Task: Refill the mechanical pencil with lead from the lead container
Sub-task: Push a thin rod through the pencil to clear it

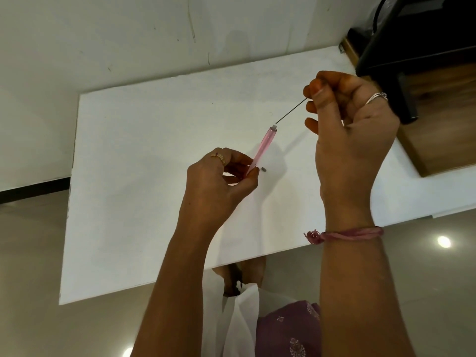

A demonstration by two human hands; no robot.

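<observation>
Left hand [221, 181] pinches the lower end of the pink mechanical pencil [261, 148] between thumb and fingers [253, 173]; pencil is tilted, open white top end pointing up and to the right, held above the white counter [134, 176]; right hand [353, 132] is higher and to the right, thumb and forefinger closed narrow on the upper end of a thin dark lead [291, 110]; lead slants down-left, its free tip just beside the pencil's top opening, can't tell if touching or already inside; small dark grey piece [263, 169] lies on the counter just right of the left fingertips, looks like a cap, too small to be sure; gold ring [219, 157] on left hand, silver ring [376, 97] on right; pink thread band [347, 234] around right wrist; black device [417, 47] on a wooden surface at top right; lead container not identifiable.
</observation>
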